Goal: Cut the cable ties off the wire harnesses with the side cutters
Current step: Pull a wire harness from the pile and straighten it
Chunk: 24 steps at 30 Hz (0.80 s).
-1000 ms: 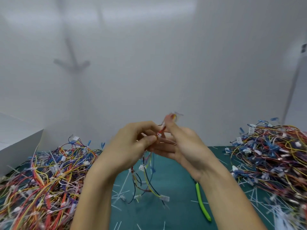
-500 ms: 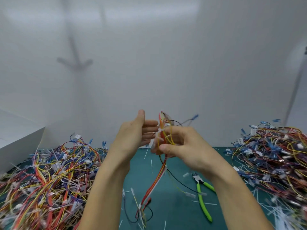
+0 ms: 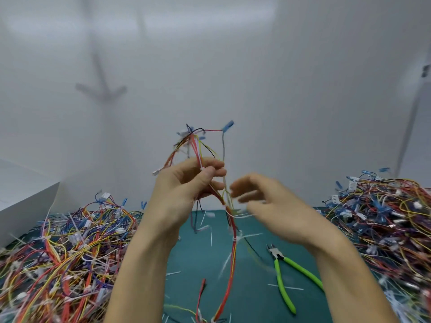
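Note:
My left hand (image 3: 186, 190) grips a wire harness (image 3: 231, 257) of red, yellow and black wires, held upright above the green mat (image 3: 251, 297). White cable ties (image 3: 234, 238) still bind its hanging part. A blue terminal tops one raised wire. My right hand (image 3: 263, 201) hovers just right of the harness, blurred, fingers loosely curled and holding nothing. The side cutters (image 3: 283, 278), with bright green handles, lie on the mat below my right forearm, jaws pointing away from me.
A big heap of tangled harnesses (image 3: 60, 259) covers the mat at left, another heap (image 3: 387, 224) at right. Several cut white tie scraps (image 3: 211, 234) litter the mat. A white box (image 3: 25, 206) stands at far left; a white wall is behind.
The harness passed from my right hand to my left, which now grips it and lifted it higher. My right hand let go and drew off to the right.

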Each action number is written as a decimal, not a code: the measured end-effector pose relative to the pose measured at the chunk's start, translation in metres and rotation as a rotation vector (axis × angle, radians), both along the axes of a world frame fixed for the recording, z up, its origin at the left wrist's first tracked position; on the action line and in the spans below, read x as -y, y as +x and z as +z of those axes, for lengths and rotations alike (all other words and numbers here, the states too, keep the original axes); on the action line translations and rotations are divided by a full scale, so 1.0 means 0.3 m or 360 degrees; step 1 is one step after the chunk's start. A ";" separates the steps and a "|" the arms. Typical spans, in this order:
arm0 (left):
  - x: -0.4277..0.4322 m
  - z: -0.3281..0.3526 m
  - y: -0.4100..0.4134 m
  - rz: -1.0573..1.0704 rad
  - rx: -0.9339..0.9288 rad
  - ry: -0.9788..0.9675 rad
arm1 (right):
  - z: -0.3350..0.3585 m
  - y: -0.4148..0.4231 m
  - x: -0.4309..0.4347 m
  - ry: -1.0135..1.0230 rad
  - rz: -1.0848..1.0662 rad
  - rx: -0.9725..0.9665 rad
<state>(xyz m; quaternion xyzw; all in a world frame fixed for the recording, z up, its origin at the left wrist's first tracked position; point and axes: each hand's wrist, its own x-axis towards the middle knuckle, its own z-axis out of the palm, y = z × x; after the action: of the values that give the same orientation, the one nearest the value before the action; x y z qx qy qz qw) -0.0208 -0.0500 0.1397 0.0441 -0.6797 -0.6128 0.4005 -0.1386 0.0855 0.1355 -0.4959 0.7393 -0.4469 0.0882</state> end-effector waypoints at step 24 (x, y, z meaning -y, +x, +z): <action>-0.066 -0.038 -0.035 0.0437 0.0919 -0.1389 | 0.039 0.032 0.003 -0.1084 -0.0486 0.0059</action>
<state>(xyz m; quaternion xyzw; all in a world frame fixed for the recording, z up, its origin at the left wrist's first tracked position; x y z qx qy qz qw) -0.0312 -0.0303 0.1284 0.1287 -0.9415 -0.1786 0.2550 -0.1290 0.0847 0.1472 -0.3727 0.6120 -0.6842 -0.1361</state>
